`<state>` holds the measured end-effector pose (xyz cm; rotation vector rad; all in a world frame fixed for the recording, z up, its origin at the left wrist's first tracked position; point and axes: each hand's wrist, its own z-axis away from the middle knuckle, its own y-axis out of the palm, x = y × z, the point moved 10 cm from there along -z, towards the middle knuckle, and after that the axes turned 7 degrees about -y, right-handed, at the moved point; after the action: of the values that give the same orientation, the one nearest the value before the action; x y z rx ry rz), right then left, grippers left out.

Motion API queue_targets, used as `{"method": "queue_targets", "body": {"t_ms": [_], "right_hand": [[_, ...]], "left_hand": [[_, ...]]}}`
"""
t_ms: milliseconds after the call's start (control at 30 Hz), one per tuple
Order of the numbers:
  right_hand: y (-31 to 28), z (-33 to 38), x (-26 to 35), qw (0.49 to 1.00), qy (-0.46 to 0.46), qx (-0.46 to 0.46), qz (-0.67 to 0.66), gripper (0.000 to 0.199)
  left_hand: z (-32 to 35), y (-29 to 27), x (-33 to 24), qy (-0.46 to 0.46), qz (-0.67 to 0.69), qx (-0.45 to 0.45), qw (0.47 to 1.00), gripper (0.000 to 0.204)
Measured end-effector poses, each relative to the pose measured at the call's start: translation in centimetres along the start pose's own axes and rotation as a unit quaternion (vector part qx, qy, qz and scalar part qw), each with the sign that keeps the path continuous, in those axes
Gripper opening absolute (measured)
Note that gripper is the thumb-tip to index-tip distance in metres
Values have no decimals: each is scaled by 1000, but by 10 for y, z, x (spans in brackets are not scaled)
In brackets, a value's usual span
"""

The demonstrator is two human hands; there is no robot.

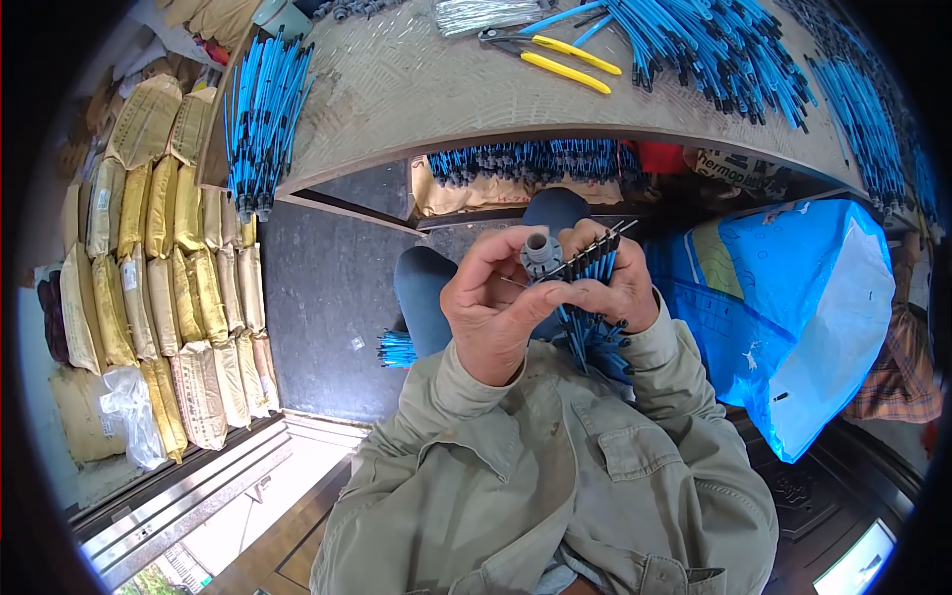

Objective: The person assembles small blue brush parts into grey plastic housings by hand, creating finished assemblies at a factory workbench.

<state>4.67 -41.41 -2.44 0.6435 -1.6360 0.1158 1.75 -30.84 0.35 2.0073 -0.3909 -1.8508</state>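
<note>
The left hand (493, 312) pinches a small grey plastic fitting (541, 254) between thumb and fingertips, its open end turned up, just above the person's lap. The right hand (613, 288) is closed around a bundle of blue tubes with black tips (592, 302), held touching the fitting; the black ends fan out above the fingers and the blue lengths hang below into the lap. A thin wire seems to run toward the fitting, though it is too fine to be sure. As a judgement, the work is well along but far from over: many like tubes already lie sorted on the wooden table (416, 89) beyond the hands, in a bunch at its left edge (260, 114) and in heaps across its far right (714, 50), with more on the shelf under it (535, 159). Yellow-handled pliers (555, 58) rest on the far tabletop. To the right a blue sack (793, 297) stands open, its contents hidden. At left, yellowish filled bags (169, 278) are stacked in rows.
</note>
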Motion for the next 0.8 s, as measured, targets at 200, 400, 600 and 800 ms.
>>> {"method": "queue_targets", "body": {"t_ms": [200, 400, 600, 800], "right_hand": [[-1, -2, 4, 999, -31, -13, -20, 32], [0, -4, 5, 997, -37, -20, -66, 31], [0, -4, 7, 1000, -3, -4, -31, 34], [4, -5, 9, 999, -5, 5, -44, 35]], "left_hand": [[-1, 0, 2, -19, 7, -10, 1000, 41], [-2, -1, 17, -104, 126, -20, 986, 42], [-1, -6, 19, -85, 101, -16, 991, 42], [-2, -6, 11, -62, 53, -33, 996, 40]]}}
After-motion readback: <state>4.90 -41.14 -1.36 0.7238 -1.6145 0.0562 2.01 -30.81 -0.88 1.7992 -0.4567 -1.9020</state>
